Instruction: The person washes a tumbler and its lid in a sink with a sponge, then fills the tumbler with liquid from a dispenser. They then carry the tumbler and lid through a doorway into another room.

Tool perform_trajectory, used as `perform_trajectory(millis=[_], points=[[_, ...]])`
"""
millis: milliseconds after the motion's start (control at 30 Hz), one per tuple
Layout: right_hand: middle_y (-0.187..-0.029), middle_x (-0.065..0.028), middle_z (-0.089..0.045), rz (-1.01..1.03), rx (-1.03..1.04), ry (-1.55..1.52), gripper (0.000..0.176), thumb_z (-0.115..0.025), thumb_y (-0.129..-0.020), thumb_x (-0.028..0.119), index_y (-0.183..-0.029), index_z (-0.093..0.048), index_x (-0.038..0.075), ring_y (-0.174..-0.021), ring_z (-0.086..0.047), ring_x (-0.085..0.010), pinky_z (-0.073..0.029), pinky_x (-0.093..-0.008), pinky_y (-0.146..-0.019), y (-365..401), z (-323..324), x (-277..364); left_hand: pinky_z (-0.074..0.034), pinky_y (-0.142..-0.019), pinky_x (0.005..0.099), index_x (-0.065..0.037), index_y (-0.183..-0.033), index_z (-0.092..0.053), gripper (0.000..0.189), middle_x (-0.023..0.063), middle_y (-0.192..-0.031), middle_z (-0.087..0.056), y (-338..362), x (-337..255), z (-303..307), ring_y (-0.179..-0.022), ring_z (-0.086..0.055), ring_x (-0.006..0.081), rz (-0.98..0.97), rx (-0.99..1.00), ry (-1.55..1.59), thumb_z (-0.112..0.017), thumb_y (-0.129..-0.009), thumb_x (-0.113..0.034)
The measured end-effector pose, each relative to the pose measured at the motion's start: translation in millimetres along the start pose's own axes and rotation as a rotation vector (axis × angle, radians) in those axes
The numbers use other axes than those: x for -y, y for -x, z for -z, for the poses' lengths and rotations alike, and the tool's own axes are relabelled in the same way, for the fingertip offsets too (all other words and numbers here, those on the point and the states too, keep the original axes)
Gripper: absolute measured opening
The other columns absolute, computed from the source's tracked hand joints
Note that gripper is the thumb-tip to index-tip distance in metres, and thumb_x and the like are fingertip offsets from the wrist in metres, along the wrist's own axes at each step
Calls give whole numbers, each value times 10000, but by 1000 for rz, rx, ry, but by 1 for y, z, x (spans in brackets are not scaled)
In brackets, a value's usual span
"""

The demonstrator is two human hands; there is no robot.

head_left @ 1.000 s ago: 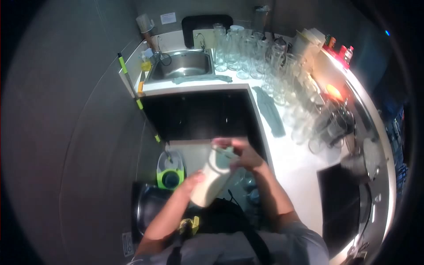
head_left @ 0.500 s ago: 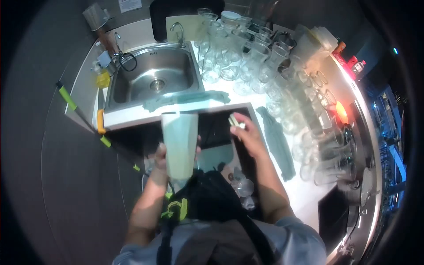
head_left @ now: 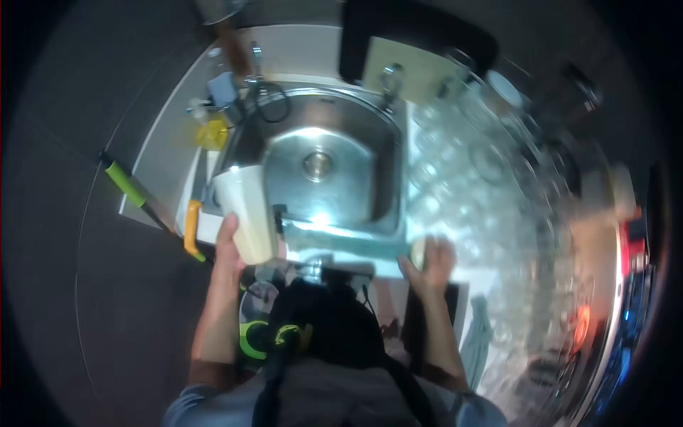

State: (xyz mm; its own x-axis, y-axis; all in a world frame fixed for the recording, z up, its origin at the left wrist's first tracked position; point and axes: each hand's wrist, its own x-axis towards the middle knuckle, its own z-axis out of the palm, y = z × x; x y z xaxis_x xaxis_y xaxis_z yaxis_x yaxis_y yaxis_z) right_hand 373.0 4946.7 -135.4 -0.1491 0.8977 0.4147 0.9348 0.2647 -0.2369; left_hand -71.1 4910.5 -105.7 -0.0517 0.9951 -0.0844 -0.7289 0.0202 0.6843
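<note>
My left hand grips a tall cream-white cup by its lower part, mouth pointing up and away, held over the counter edge at the left side of a steel sink. My right hand is closed round a small pale object that I cannot identify, at the front right corner of the sink. The whole view is motion-blurred.
Many clear glasses crowd the white counter right of the sink. A tap stands behind the basin. A yellow bottle and a green-handled pole are at the left. A greenish cloth lies along the sink's front edge.
The view has swung forward over the sink. My left hand carried the cup left and forward to the sink's left edge; my right hand moved to the sink's front right corner.
</note>
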Motion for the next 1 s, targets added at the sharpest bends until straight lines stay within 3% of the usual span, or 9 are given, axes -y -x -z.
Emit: perform_trajectory(millis=[67, 167, 300, 433, 567, 667, 767, 867, 1000], points=[[-1289, -268, -540, 148, -211, -117, 677, -812, -739, 285, -1296, -577, -21, -1158, -513, -452, -401, -553, -1008, -22, 31, 36, -569, -891, 505, 5, -1405, -456, 842, 227, -1237, -622, -22, 7, 34, -1043, -673, 359, 60, -14, 60, -636, -859, -610], [-1145, -216, -623, 244, -139, -326, 446, -758, -790, 180, -1160, -645, -41, -1044, -588, -372, -473, -452, -890, -82, 54, 103, -576, -874, 511, -6, -1429, -431, 809, 238, -1254, -608, -63, 4, 42, -1060, -669, 361, 166, 91, 205, -565, -901, -604], [-946, -161, -681, 484, -114, -531, 256, -713, -834, 64, -1075, -694, -21, -828, -644, -318, -519, -373, -750, -194, 21, 219, -570, -830, 424, -66, -1383, -490, 574, 121, -1214, -619, -96, 10, 38, -1050, -654, 262, 167, -79, 96, -518, -989, -483], [-960, -157, -702, 555, 184, -627, 181, -680, -864, 84, -1035, -717, 39, -878, -672, -355, -530, -412, -764, -296, -37, 334, -552, -852, 402, -74, -1429, -386, 660, 115, -1173, -602, -118, 2, 35, -1045, -629, 233, 189, -19, 138, -725, -891, -249], [-1046, -192, -698, 485, 266, -571, 263, -709, -838, 153, -1069, -670, 34, -935, -671, -395, -532, -489, -793, -384, -159, 404, -544, -862, 401, -81, -1423, -396, 643, 107, -1183, -601, -105, -7, 44, -1048, -618, 229, 188, -171, 88, -723, -883, -206], [-1006, -194, -700, 407, 225, -363, 373, -727, -807, 160, -1140, -616, 36, -918, -668, -408, -533, -499, -814, -402, -182, 451, -528, -897, 404, -74, -1420, -383, 641, 119, -1217, -586, -102, -19, 52, -1075, -603, 236, 101, -201, 74, -716, -882, -171], [-987, -190, -700, 498, -2, -251, 581, -742, -795, 203, -1321, -548, 53, -910, -668, -397, -530, -474, -835, -413, -222, 462, -499, -955, 400, -26, -1423, -328, 796, 154, -1248, -564, -101, -42, 48, -1137, -579, 248, 22, -252, -121, -802, -797, -158], [-941, -178, -668, 484, 36, -440, 414, -735, -781, 131, -1153, -596, 16, -887, -667, -389, -532, -483, -814, -421, -227, 460, -469, -1002, 400, -1, -1425, -302, 923, 166, -1276, -542, -116, -50, 59, -1192, -554, 257, -87, -234, -417, -868, -719, -184], [-931, -111, -643, 373, 129, -860, 406, -720, -796, 94, -1183, -618, 26, -832, -635, -239, -520, -356, -755, -430, -194, 450, -377, -1112, 415, 4, -1497, -195, 1077, 200, -1423, -438, -142, -38, 68, -1322, -473, 296, -313, -184, -773, -874, -687, -202]])
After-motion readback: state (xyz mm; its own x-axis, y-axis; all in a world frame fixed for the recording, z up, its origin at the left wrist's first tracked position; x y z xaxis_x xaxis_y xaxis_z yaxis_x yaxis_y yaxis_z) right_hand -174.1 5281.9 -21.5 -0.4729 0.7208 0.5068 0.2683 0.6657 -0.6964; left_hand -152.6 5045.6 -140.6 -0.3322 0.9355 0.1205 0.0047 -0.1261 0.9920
